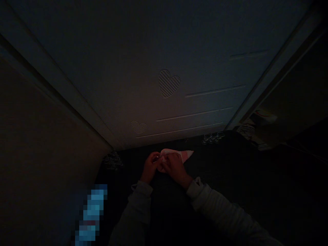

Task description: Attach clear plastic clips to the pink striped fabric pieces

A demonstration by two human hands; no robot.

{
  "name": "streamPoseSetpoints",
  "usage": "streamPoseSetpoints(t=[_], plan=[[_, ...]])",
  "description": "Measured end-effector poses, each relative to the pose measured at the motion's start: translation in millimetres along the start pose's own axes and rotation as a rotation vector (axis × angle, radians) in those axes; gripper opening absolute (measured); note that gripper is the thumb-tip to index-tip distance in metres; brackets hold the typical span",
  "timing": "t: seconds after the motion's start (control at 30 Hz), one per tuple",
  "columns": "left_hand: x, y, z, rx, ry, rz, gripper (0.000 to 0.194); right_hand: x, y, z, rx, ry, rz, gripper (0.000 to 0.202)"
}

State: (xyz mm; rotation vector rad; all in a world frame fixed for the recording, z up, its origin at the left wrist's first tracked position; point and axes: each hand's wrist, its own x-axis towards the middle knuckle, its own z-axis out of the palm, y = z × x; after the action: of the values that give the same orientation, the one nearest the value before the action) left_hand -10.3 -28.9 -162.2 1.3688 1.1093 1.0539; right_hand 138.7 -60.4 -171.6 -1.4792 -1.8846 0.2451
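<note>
Small clear glass pieces [212, 137] lying at 1 o'clock; white heart-embossed panel [169, 83] closing 12 o'clock edge. Left hand [150, 167], right hand [174, 168] both pinching pale pink cloth [185, 154].

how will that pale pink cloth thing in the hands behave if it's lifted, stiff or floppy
Probably floppy: the pink cloth bunches under the right hand and left hand and tapers to a limp corner. Likely light, since the fingers alone grip it. It seems unlikely to roll or slip, though the dim light hides its texture.
</note>
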Motion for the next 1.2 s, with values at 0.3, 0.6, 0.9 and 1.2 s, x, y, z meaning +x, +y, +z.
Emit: streamPoseSetpoints(t=[0.3,0.6,0.9,1.2], plan=[[1.7,-3.9,-1.3,0.005,0.066,0.017,0.021,-0.4,0.6,2.1,0.08,0.002,-0.026,0.025],[1.6,-5.4,-4.1,0.007,0.019,0.0,0.022,1.4,2.0,3.3,0.195,0.015,0.047,0.024],[2.8,-11.2,-5.2,-0.001,-0.024,0.013,0.022,1.2,-0.3,0.5,0.303,0.013,0.171,0.023],[1.9,-9.4,-4.5,-0.021,0.007,-0.006,0.021,1.7,-3.3,-2.4,0.295,-0.037,0.14,0.023]])
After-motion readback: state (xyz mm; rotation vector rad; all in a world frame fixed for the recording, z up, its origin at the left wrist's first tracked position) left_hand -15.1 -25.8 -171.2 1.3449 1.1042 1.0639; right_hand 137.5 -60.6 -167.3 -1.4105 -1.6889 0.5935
